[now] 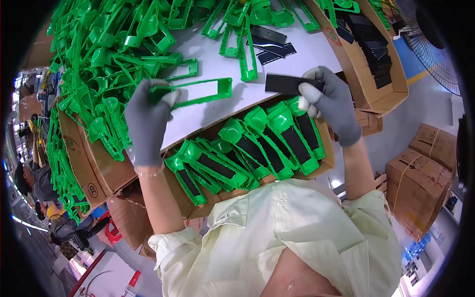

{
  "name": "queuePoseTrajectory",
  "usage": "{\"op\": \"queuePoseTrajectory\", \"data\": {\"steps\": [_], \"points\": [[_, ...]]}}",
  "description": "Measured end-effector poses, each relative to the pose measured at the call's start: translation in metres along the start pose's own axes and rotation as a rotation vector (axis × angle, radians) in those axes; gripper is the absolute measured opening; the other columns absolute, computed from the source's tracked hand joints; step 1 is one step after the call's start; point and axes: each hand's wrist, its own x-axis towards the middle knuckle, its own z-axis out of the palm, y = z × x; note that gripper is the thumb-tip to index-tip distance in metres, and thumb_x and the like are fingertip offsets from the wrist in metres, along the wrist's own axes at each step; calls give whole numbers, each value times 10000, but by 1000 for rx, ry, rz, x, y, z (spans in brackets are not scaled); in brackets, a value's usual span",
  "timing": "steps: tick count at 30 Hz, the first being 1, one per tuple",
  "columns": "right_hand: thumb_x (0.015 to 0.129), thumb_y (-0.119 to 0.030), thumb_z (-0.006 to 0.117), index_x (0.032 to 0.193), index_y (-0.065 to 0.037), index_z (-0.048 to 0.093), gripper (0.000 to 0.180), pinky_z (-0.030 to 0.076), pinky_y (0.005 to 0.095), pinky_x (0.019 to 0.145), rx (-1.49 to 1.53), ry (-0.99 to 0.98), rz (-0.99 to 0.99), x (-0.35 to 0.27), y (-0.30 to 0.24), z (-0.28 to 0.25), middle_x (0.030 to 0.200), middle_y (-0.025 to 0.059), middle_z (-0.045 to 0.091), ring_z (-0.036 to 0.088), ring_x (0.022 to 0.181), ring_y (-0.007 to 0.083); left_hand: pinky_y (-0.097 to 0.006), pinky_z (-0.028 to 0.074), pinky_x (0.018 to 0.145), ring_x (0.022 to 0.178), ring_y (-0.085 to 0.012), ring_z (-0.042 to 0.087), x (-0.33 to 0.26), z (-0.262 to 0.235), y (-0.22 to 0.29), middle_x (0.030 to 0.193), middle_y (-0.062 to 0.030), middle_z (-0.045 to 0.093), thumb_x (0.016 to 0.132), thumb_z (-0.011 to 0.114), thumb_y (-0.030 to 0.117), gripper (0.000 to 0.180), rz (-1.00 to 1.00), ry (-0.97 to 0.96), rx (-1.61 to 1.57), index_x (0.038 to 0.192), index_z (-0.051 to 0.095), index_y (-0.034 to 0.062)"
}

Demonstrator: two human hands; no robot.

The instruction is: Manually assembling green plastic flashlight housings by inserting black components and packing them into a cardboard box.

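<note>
My left hand (150, 116), in a grey glove with pale fingertips, grips one end of a green plastic frame (225, 89) with a long rectangular opening. The frame is held over the white tabletop (198, 116). Between the thumb and fingers of my gloved right hand (329, 101) is a flat black rectangular panel (282, 84), pointing left toward the frame. Frame and panel are apart. Nearer to me, a cardboard box holds several green frames with black panels set in them (294, 143). Several loose black panels (272, 44) lie beyond my hands.
Loose green frames (114, 39) are heaped at the far left, spilling over a carton (89, 158). At the right, an open carton (391, 96) contains more black panels. Strapped cardboard boxes (413, 183) stand on the floor, and a fan (430, 49) is at the far right.
</note>
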Motion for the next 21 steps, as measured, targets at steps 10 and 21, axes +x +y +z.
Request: {"op": "queuePoseTrajectory", "data": {"steps": [10,21], "points": [[852,-175,614,984,7,569,229,371,185,451,-109,-199,-40,-30,-17,40,641,15,572,493,497,41,-286,582,645,809,-219,668,-89,40,-11,964,-164,651,868,597,42,286,-283,-262,-1001,1131,572,-68],[860,-154,609,917,-6,576,162,418,224,560,-628,-189,-356,-25,-18,54,695,-1,574,501,654,40,-295,583,680,811,-153,642,-100,37,-2,956,-97,656,834,615,28,235,-241,-257,-907,1062,634,-28]]}}
